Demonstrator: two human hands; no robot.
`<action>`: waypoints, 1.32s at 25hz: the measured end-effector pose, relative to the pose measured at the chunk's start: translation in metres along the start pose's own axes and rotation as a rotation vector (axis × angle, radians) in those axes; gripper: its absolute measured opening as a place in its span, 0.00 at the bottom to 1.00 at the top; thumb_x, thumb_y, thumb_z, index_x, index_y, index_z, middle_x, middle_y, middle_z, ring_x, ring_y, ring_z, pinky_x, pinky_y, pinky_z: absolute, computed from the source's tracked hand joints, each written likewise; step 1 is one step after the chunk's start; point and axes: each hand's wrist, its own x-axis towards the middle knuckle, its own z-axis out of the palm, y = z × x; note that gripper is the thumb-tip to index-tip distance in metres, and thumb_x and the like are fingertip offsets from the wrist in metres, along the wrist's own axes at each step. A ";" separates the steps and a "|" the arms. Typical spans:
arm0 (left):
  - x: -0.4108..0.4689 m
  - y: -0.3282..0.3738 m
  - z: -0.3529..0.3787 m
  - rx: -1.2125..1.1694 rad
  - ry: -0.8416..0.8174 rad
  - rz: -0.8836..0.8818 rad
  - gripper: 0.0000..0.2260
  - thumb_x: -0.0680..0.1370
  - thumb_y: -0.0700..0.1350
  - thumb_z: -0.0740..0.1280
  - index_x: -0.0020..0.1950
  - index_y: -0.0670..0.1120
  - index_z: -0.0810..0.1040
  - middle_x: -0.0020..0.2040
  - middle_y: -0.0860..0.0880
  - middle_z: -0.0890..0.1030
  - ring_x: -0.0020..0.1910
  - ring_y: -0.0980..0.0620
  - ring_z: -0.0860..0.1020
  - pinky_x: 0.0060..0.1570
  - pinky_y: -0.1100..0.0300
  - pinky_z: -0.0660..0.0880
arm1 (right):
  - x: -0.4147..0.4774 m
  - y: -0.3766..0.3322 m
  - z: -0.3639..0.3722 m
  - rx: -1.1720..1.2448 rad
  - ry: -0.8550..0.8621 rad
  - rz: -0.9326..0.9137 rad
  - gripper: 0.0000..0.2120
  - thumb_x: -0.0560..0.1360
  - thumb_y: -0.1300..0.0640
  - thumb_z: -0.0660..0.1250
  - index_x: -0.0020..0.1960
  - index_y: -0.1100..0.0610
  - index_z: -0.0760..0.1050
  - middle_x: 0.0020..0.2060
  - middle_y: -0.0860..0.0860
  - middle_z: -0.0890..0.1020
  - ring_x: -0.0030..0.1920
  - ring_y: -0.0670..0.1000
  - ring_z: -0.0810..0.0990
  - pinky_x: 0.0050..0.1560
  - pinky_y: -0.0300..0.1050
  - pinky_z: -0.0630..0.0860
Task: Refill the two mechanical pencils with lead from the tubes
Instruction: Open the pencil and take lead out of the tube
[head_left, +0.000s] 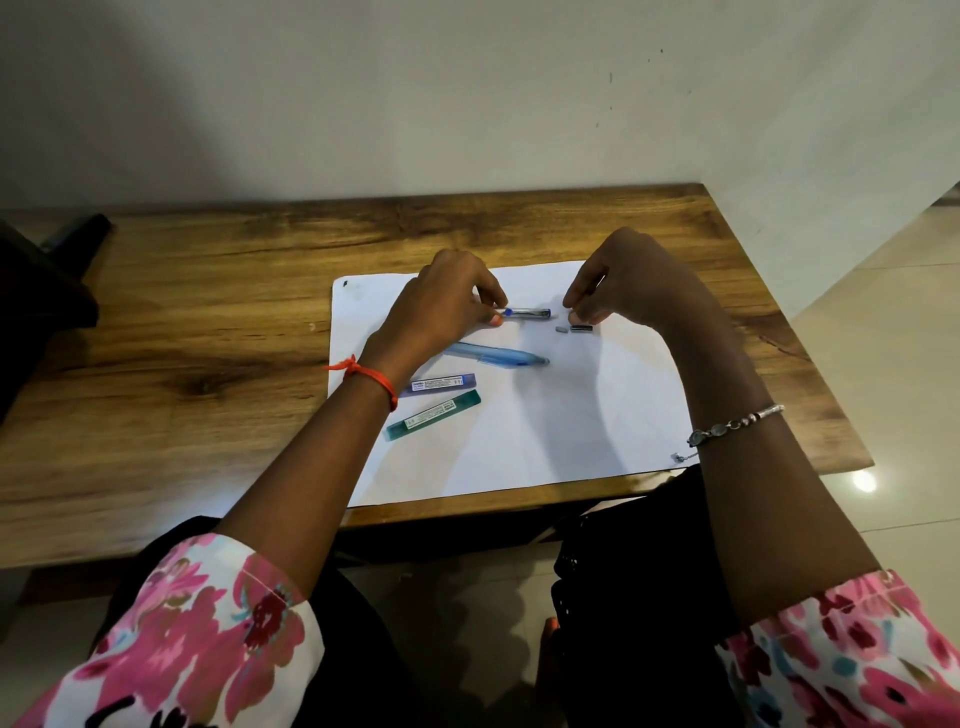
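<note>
The clear pencil (527, 313), slim with blue ends, is pinched at one end by the fingers (493, 296) of the left hand (441, 304), level over the white sheet (571, 415) on the surface (208, 312). The right hand (639, 280) is arched beside its free end, fingertips (571, 300) drawn together above two small grey parts (582, 328); whether anything is gripped cannot be told.

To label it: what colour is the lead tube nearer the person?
The tube is dark green; head view.
</note>
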 end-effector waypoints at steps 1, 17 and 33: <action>0.000 -0.001 -0.001 -0.010 -0.003 -0.006 0.11 0.68 0.42 0.74 0.50 0.44 0.83 0.44 0.49 0.78 0.42 0.50 0.74 0.44 0.58 0.71 | 0.000 0.000 0.000 0.000 -0.001 -0.002 0.11 0.64 0.71 0.74 0.46 0.66 0.82 0.29 0.52 0.78 0.26 0.42 0.77 0.23 0.25 0.68; -0.008 0.001 -0.034 -0.104 0.035 -0.054 0.11 0.73 0.43 0.69 0.54 0.42 0.81 0.54 0.44 0.82 0.45 0.55 0.74 0.36 0.69 0.69 | -0.011 -0.026 0.012 0.072 -0.180 -0.368 0.06 0.64 0.61 0.77 0.41 0.58 0.84 0.25 0.44 0.80 0.25 0.41 0.71 0.30 0.32 0.66; -0.013 0.004 -0.038 -0.161 0.101 -0.050 0.10 0.74 0.39 0.68 0.54 0.39 0.81 0.51 0.43 0.82 0.43 0.56 0.74 0.38 0.69 0.67 | -0.015 -0.069 0.066 -0.271 -0.509 -0.528 0.11 0.68 0.58 0.75 0.50 0.58 0.83 0.34 0.46 0.77 0.34 0.43 0.72 0.34 0.27 0.67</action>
